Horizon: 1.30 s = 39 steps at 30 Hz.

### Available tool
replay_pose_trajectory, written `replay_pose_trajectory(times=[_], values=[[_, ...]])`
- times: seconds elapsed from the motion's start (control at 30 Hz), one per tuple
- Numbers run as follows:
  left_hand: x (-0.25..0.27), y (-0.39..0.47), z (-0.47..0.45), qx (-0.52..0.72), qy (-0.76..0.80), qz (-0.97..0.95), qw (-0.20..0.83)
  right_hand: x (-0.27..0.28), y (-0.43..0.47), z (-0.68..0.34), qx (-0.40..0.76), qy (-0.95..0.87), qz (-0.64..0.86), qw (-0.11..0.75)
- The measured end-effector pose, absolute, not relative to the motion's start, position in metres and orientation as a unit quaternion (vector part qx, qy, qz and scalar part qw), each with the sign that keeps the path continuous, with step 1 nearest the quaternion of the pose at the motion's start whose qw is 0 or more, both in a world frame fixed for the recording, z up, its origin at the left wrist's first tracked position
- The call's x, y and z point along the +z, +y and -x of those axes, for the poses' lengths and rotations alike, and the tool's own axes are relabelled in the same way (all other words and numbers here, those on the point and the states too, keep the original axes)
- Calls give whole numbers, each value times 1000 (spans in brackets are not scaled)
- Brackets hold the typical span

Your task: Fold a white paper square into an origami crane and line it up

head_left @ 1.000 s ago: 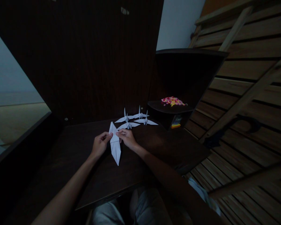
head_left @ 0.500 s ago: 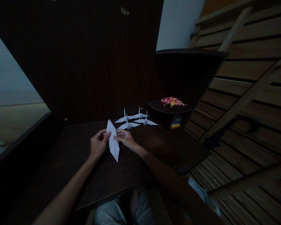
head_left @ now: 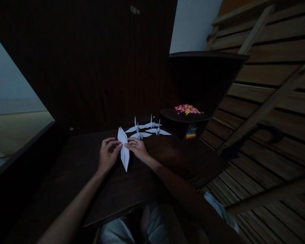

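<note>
A white folded paper (head_left: 124, 154), long and diamond-shaped with pointed ends, is held above the dark desk between both hands. My left hand (head_left: 108, 151) pinches its left edge near the middle with thumb and fingertips. On the opposite edge, my right hand (head_left: 137, 148) grips the paper, its thumb on the near face and its fingers curled behind. Just beyond the hands stand several finished white paper cranes, among them a front crane (head_left: 140, 135) and a right-hand crane (head_left: 158, 130), wings spread and necks raised.
A low corner shelf (head_left: 167, 115) at the back right carries a heap of small pink, red and yellow pieces (head_left: 187, 109). Beneath it is a small box with a yellow band (head_left: 190, 135). A dark panel rises behind the desk (head_left: 112, 200); wooden slats (head_left: 264, 74) line the right.
The folded paper has shifted slightly right and turned more upright, looking narrower. My left thumb has slid from its face to its left edge.
</note>
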<state>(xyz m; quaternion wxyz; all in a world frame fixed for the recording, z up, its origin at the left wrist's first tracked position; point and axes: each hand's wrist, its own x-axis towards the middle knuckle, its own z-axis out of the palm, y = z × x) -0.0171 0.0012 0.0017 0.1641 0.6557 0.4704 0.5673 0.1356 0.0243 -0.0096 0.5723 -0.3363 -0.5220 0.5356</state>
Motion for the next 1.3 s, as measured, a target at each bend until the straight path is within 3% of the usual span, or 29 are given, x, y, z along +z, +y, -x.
replay_pose_trajectory(times=[0.1,0.43,0.57,0.87,1.3], values=[[1,3,18,550,480,-659,180,-9,22,-135,525,-535,325,576],[11,-2,12,534,464,-566,425,-15,22,-141,354,-673,323,563],[13,-3,11,533,460,-536,466,-18,23,-141,379,-678,310,549],[12,0,12,555,445,-519,474,-16,28,-144,352,-695,297,552],[17,1,14,606,447,-444,486,-18,28,-143,444,-653,285,543]])
